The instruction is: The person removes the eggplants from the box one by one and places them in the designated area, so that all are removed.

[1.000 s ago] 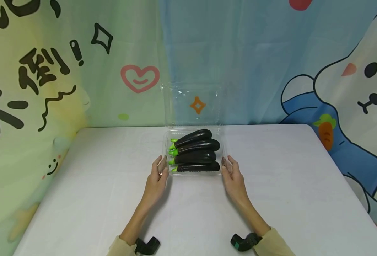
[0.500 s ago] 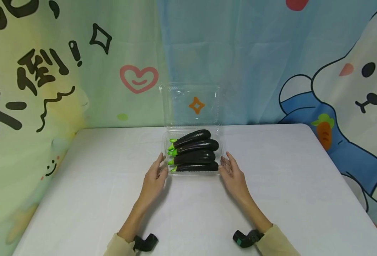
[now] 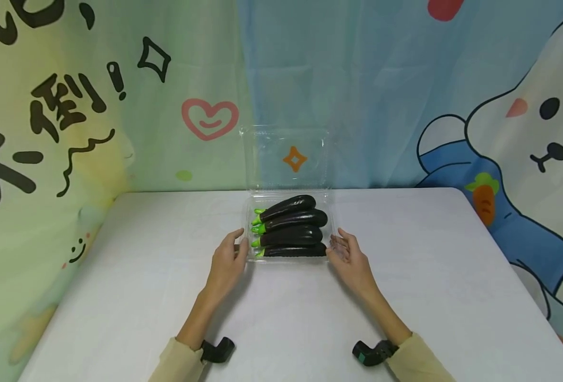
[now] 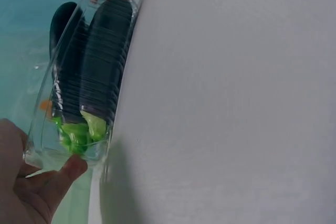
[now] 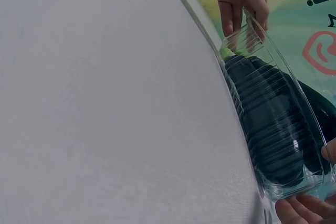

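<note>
A clear plastic clamshell box (image 3: 330, 203) sits at the far middle of the white table. Its lid (image 3: 262, 137) stands raised at the back. Inside, several glossy dark eggplants (image 3: 293, 235) lie side by side, their green stem ends to the left. My left hand (image 3: 227, 262) holds the box's left end, the thumb (image 4: 73, 166) near the lower front corner and the fingers farther back. My right hand (image 3: 353, 268) grips the right end; its thumb (image 5: 329, 151) is on the upper rim and the other fingers are lower down the side.
The white table (image 3: 291, 318) extends in front of the box and to both sides. Close behind its back edge hangs a printed cloth backdrop (image 3: 377, 95). Each wrist wears a black camera mount (image 3: 218, 350).
My left hand has shifted slightly outward to the left along the box's end. The right forearm has swung a little outward. The box, raised lid and eggplants look unmoved.
</note>
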`<action>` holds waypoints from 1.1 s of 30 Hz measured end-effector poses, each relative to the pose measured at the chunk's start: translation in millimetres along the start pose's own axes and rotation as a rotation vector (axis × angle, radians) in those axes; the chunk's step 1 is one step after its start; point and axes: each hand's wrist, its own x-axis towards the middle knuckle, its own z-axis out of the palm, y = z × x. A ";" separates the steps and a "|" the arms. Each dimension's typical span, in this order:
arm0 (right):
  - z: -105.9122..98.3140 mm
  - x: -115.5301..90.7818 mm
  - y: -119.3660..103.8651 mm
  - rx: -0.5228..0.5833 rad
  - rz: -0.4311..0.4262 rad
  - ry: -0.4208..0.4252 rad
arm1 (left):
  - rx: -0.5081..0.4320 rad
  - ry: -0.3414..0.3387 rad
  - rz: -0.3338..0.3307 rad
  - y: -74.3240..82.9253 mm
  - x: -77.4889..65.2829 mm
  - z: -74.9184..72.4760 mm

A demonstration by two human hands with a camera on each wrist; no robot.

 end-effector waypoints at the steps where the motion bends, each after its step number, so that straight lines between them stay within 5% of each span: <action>1: -0.4 0.1 -0.1 0.003 0.000 -0.001 | 0.011 0.010 0.012 -0.2 0.9 0.3; 7: -2.5 -0.9 -2.8 0.036 -0.001 -0.016 | 0.025 0.021 0.079 -5.6 4.2 1.8; 24: -7.0 3.0 -1.2 0.019 -0.008 -0.071 | 0.045 -0.120 0.133 -13.9 17.6 1.2; 33: -8.6 3.5 -1.7 0.023 -0.010 -0.066 | -0.024 -0.152 0.097 -8.4 22.6 -1.0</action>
